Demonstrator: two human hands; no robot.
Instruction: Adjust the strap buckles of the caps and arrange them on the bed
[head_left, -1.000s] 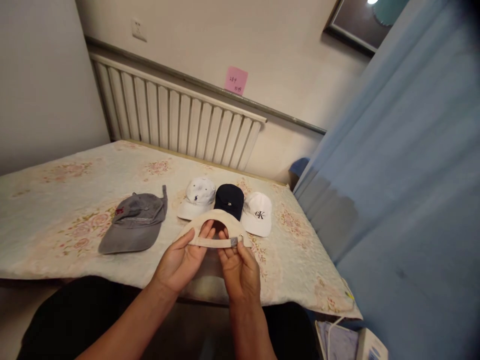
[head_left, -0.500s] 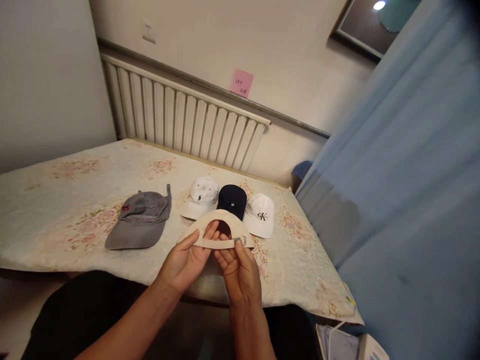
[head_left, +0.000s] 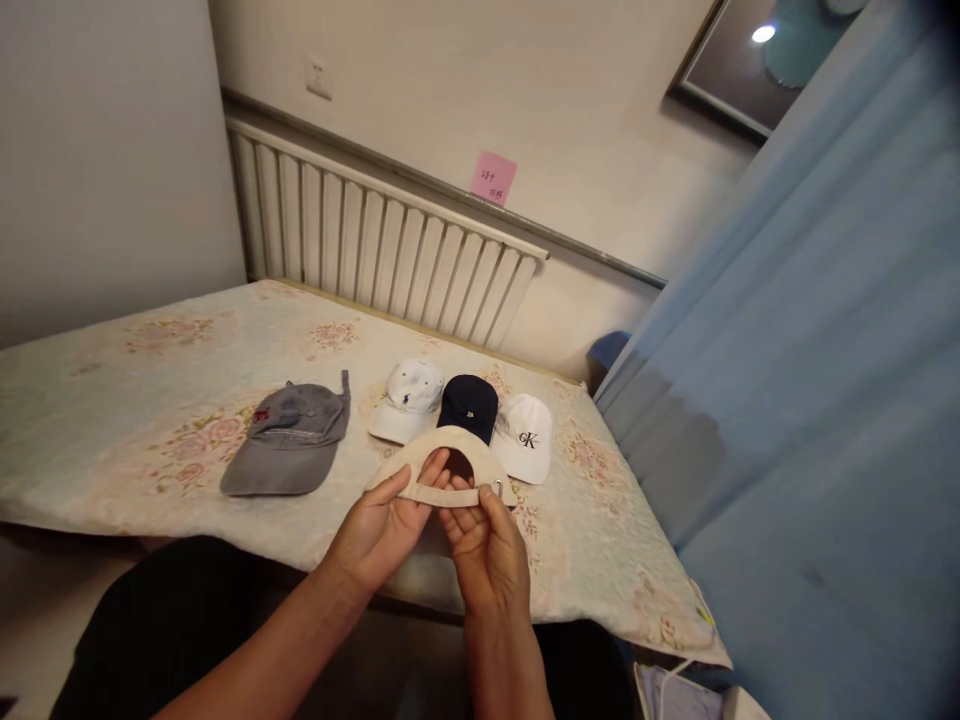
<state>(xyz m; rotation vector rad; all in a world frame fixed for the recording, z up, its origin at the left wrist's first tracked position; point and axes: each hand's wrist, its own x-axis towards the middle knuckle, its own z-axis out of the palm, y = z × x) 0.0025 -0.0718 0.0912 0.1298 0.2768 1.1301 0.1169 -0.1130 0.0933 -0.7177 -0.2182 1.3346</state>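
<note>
A cream baseball cap (head_left: 442, 440) is held above the bed's front edge, its back opening and strap facing me. My left hand (head_left: 386, 525) grips its left side, thumb on the outside and fingers reaching into the opening. At the strap's right end, by a metal buckle (head_left: 498, 488), my right hand (head_left: 487, 550) pinches the band. Just beyond stand a white cap with a small dark emblem (head_left: 409, 400), a navy cap (head_left: 469, 405) and a white cap with "CK" letters (head_left: 525, 440). Farther left rests a grey cap (head_left: 289, 440), brim toward me, its strap end sticking up.
The caps lie on a flowered bed cover (head_left: 172, 400). Behind it are a white radiator (head_left: 382, 240) and a wall with a pink note (head_left: 494, 179). A blue curtain (head_left: 772, 350) hangs on the right. A box (head_left: 679, 695) with a white cable stands at the lower right.
The view has shifted slightly, so everything sits a little lower and to the right. Both hands still hold the cream cap, and the right thumb now covers more of the strap near the buckle.
</note>
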